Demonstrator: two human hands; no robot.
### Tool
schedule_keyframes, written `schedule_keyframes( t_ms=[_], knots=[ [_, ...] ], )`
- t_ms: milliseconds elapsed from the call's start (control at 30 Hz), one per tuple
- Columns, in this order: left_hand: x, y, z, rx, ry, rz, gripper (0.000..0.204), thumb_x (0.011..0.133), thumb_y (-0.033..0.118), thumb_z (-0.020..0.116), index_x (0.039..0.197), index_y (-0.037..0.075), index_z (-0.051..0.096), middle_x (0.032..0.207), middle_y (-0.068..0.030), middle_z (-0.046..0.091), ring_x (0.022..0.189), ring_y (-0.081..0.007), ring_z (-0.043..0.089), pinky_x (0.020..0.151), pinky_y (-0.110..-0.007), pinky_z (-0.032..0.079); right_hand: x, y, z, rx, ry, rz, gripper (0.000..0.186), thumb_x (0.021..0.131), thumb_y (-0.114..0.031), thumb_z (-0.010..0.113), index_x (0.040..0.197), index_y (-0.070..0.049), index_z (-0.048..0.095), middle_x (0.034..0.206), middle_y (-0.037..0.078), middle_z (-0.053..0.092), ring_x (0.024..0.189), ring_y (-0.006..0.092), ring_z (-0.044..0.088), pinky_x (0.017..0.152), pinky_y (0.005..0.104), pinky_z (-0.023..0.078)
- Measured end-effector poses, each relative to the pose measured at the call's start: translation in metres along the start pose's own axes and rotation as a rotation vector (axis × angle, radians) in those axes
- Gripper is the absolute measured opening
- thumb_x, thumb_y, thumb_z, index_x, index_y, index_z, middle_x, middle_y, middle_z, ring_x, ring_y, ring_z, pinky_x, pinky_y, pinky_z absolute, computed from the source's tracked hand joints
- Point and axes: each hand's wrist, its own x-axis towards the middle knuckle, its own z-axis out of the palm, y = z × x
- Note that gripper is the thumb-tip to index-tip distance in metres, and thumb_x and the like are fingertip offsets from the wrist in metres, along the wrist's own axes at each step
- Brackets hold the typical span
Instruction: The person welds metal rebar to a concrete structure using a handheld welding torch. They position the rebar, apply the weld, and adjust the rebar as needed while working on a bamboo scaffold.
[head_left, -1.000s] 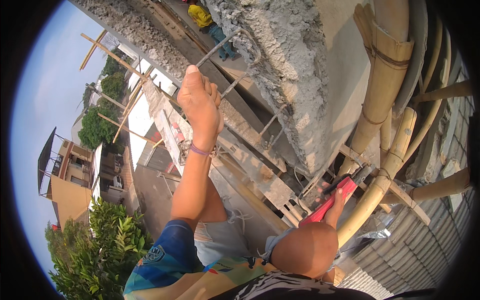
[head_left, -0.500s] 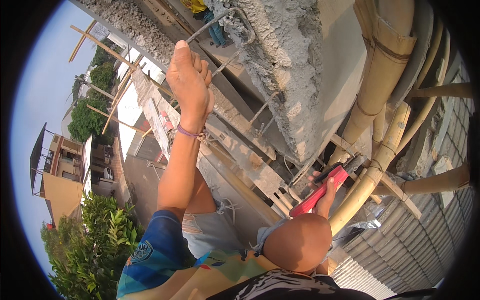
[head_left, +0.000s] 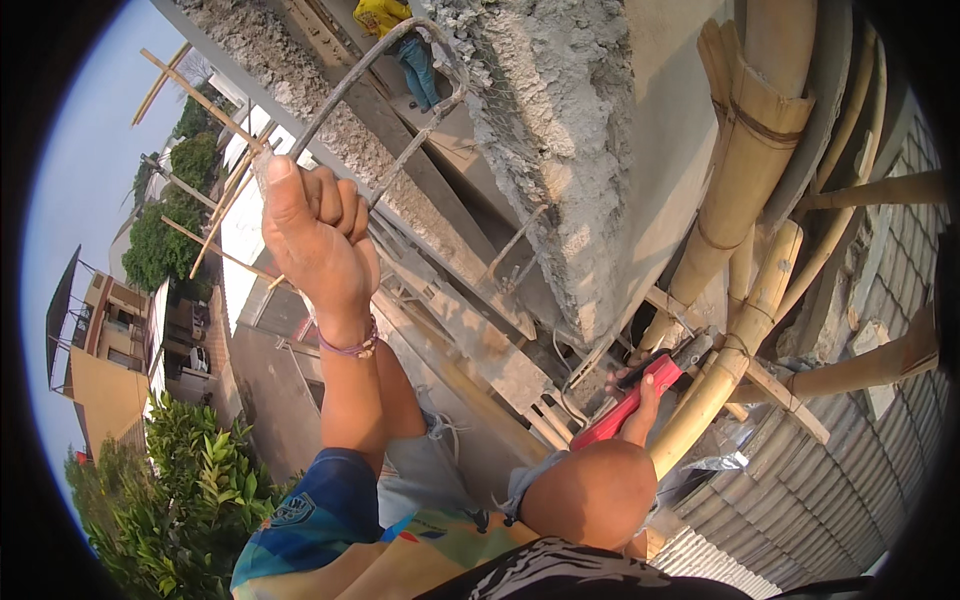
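My left hand [head_left: 315, 240] is closed around a bent steel rebar loop [head_left: 342, 85] that stands out beside a rough concrete column face [head_left: 575, 160]. The loop's far bend lies against the rough concrete near the top. Lower on the right, my right hand [head_left: 640, 410] is closed on a red-and-black handled tool [head_left: 625, 405] with a metal end, near a tied bamboo pole [head_left: 765, 300]. Smaller rebar pieces [head_left: 515, 245] jut from the concrete between my hands.
Bamboo scaffolding [head_left: 760, 130] fills the right side, above a tiled roof [head_left: 800, 480]. A person [head_left: 415, 70] in yellow stands below, beyond the rebar. Buildings [head_left: 125, 390] and trees [head_left: 200, 470] are far down on the left. My bare knee [head_left: 585, 495] is at the lower middle.
My left hand has moved down and to the left, and the rebar loop in it has shifted leftward with it. My right hand still holds the tool in about the same place.
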Motion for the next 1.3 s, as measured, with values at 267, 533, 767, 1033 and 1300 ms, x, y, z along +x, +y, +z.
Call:
schedule_keyframes(
  t_ms=[267, 533, 767, 1033, 1300],
  knots=[
    [0.045, -0.057, -0.007, 0.149, 0.093, -0.009, 0.048, 0.105, 0.037, 0.050, 0.066, 0.018, 0.031, 0.056, 0.0069, 0.022, 0.046, -0.0042, 0.020, 0.040, -0.024, 0.015, 0.003, -0.009, -0.007, 0.037, 0.012, 0.026, 0.057, 0.097, -0.038, 0.059, 0.142, -0.005, 0.045, 0.102, 0.009, 0.062, 0.089, 0.0240, 0.064, 0.076, 0.0352, 0.052],
    [0.065, -0.062, -0.012, 0.013, -0.117, -0.133, 0.047, 0.107, 0.034, 0.046, 0.067, 0.018, 0.029, 0.058, 0.0063, 0.022, 0.047, -0.0056, 0.019, 0.040, -0.024, 0.017, 0.006, -0.015, -0.004, 0.022, 0.017, 0.032, 0.054, 0.097, -0.041, 0.059, 0.139, -0.008, 0.048, 0.097, 0.009, 0.062, 0.089, 0.0227, 0.064, 0.073, 0.0325, 0.051],
    [0.052, -0.062, -0.026, -0.144, -0.117, -0.278, 0.046, 0.106, 0.036, 0.048, 0.068, 0.019, 0.030, 0.057, 0.0069, 0.020, 0.046, -0.0052, 0.017, 0.039, -0.024, 0.015, -0.003, -0.011, -0.011, -0.024, 0.023, 0.051, 0.055, 0.098, -0.040, 0.056, 0.141, -0.008, 0.045, 0.098, 0.009, 0.062, 0.090, 0.0235, 0.064, 0.071, 0.0325, 0.052],
    [0.058, -0.072, -0.010, 0.027, -0.140, -0.168, 0.047, 0.106, 0.040, 0.048, 0.068, 0.018, 0.030, 0.058, 0.0072, 0.018, 0.047, -0.0045, 0.017, 0.040, -0.023, 0.016, 0.005, -0.004, -0.014, -0.007, 0.024, 0.046, 0.057, 0.099, -0.040, 0.056, 0.142, -0.006, 0.045, 0.099, 0.009, 0.062, 0.091, 0.0241, 0.065, 0.071, 0.0329, 0.052],
    [0.070, -0.065, -0.001, 0.208, -0.109, -0.084, 0.048, 0.105, 0.041, 0.050, 0.069, 0.016, 0.031, 0.059, 0.0066, 0.021, 0.049, -0.0053, 0.019, 0.042, -0.023, 0.017, 0.002, -0.007, -0.014, 0.016, 0.049, 0.075, 0.057, 0.099, -0.040, 0.056, 0.143, -0.006, 0.045, 0.098, 0.009, 0.062, 0.090, 0.0246, 0.065, 0.071, 0.0328, 0.053]
  ],
)
